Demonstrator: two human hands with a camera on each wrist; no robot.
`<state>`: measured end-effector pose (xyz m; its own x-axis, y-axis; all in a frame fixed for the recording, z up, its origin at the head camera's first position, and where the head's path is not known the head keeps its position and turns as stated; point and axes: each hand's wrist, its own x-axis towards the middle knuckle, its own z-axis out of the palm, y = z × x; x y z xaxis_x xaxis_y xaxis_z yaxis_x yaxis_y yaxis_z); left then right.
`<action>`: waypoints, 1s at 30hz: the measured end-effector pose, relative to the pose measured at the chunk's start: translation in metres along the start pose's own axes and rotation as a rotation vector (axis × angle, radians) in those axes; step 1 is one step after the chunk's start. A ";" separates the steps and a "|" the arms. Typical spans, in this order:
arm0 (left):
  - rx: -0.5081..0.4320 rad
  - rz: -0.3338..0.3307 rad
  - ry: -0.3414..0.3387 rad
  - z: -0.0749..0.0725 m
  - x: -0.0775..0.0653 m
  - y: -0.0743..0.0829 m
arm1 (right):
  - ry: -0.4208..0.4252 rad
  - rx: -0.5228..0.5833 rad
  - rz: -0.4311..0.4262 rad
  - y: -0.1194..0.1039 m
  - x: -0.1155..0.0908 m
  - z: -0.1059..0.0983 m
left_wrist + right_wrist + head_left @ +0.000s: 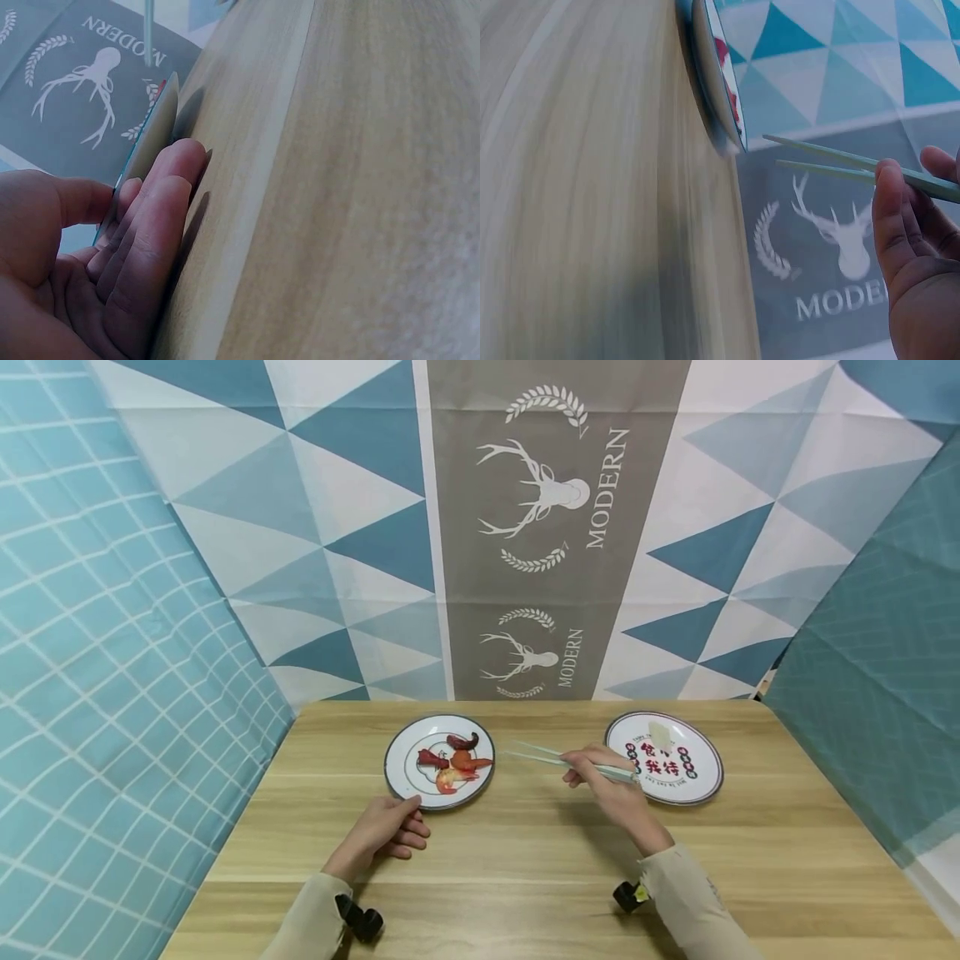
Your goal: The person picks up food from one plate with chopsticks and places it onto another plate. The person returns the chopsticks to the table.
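Note:
At the left of the table stands a round white plate (pixel 402 768) with a dark rim. On it lie an orange-and-white shrimp (pixel 447 779) and several red and brown food pieces (pixel 462 742). My left hand (pixel 387 828) pinches its near edge, the thumb on the rim and the fingers under it, as the left wrist view shows. Pale green chopsticks (pixel 540 755) are held in my right hand (pixel 609 783), their tips slightly apart, with nothing between them. These tips point left toward the plate, just off its right edge, above the table.
A white oval plate (pixel 705 774) with red lettering stands behind my right hand, bearing a pale, thin piece (pixel 661 737). The wooden table (pixel 517 877) meets a patterned cloth (pixel 375 527) at its back edge. Blue cloth hangs along both sides.

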<state>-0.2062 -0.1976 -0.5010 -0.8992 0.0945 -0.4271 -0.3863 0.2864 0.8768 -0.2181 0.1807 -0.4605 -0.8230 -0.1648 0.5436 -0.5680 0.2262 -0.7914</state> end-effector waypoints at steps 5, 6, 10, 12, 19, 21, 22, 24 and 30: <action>-0.004 0.001 -0.002 0.000 -0.001 0.000 | 0.032 -0.045 0.044 0.002 -0.012 -0.027; -0.003 0.004 -0.002 0.000 -0.001 0.000 | 0.042 -0.045 0.053 0.003 -0.015 -0.031; -0.002 0.008 -0.005 0.000 -0.001 -0.001 | 0.097 -0.074 0.090 0.005 -0.026 -0.051; -0.002 0.005 -0.005 -0.001 -0.001 -0.001 | 0.139 -0.103 0.106 0.005 -0.030 -0.061; 0.005 0.007 -0.001 -0.001 -0.001 0.000 | 0.240 -0.191 0.110 0.009 -0.041 -0.091; 0.006 0.004 -0.002 -0.001 -0.001 0.000 | 0.259 -0.236 0.125 0.010 -0.045 -0.098; 0.006 0.001 -0.003 -0.001 -0.001 0.000 | 0.265 -0.249 0.132 0.011 -0.047 -0.102; 0.006 -0.004 -0.004 -0.001 -0.001 0.000 | 0.277 -0.300 0.149 0.012 -0.050 -0.109; 0.003 -0.002 -0.008 -0.001 -0.001 0.000 | 0.301 -0.397 0.195 0.016 -0.058 -0.126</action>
<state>-0.2055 -0.1984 -0.5004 -0.8969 0.1019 -0.4303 -0.3872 0.2893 0.8755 -0.1805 0.3149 -0.4693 -0.8464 0.1857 0.4991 -0.3152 0.5806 -0.7507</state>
